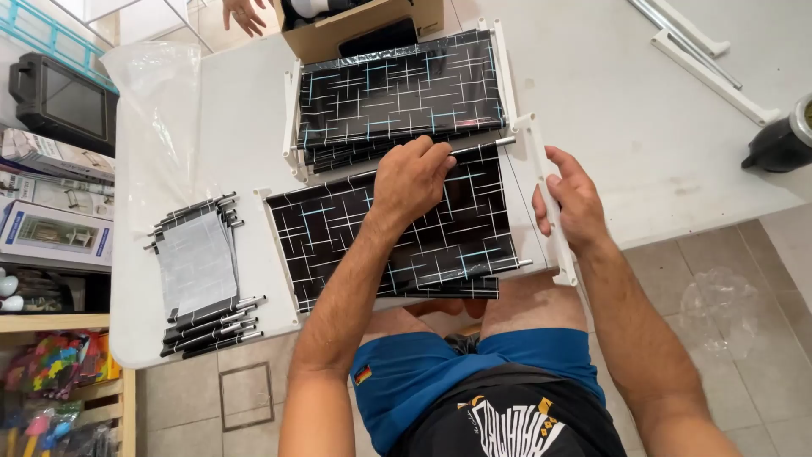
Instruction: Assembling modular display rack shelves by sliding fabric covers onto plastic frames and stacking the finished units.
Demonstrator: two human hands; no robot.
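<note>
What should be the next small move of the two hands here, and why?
Probably the right hand should press the white side bar onto the upper metal rod. The left hand steadies that rod on the black patterned panel, and its tip looks not fully seated.

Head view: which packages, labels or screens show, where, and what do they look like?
Cardboard box: top centre, table's far edge, brown, open.
Dark screen device: upper left, black casing, unlit.
Printed product boxes: left edge, stacked, flat, white and blue with pictures.
Clear plastic bag: table's left end, empty, crumpled.
</note>
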